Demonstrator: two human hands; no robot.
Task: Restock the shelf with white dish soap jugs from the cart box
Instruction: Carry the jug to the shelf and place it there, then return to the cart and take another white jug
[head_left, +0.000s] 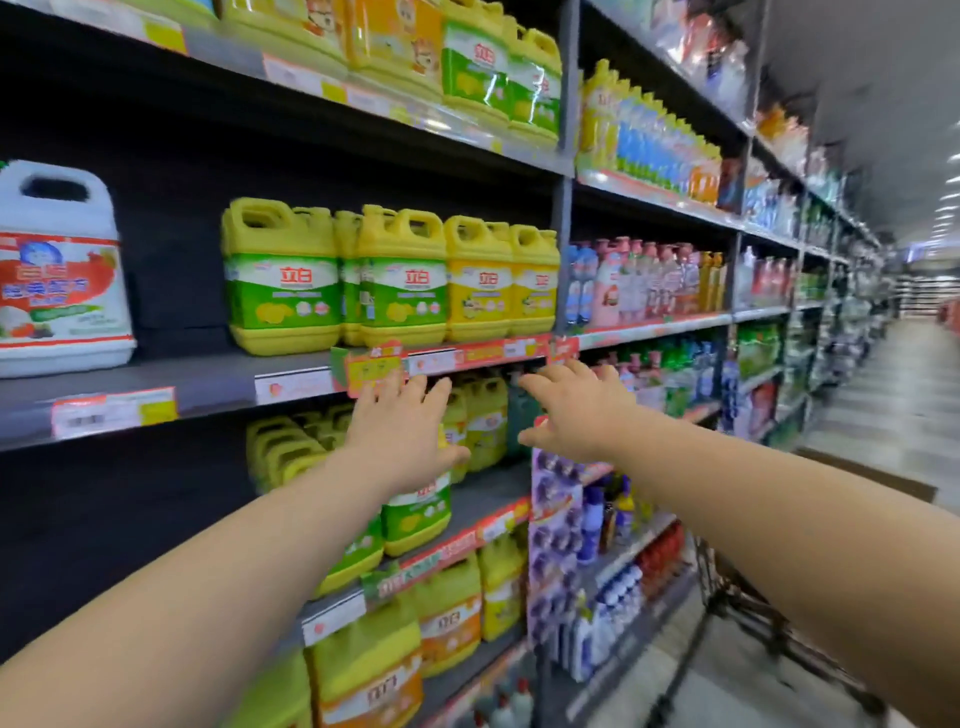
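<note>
**Ana:** Head view, and the fingers of the left hand (402, 431) are spreading flat, holding nothing at all, tips lying just under the red price tags (467, 356) on the shelf edge (218, 382).

**Ben:** Same story on the other side. The right hand (574, 413) is hanging open, fingers loose and slightly curled, palm empty, knuckles sitting just below the upright post (560, 249) that is dividing the two bays.

**Ana:** Both bare forearms are stretching in from the bottom corners, and the hands are floating side by side, apart from each other, in front of the yellow jugs (485, 421) on the shelf below.

**Ben:** Moving outward, a row of yellow jugs with green and orange labels (395, 278) is standing upright on the middle shelf, right above the hands.

**Ana:** And the white dish soap jug (60, 270) is sitting upright at the far left of that same shelf, well apart from both hands, with a dark bare stretch lying between it and the yellow row.

**Ben:** Down at the lower right, a dark metal cart frame (748, 608) is showing on the aisle floor, with a brown edge above it, too blurred to tell what that is.

**Ana:** Bottles in many colours (644, 280) are filling the next bay along the aisle.
</note>
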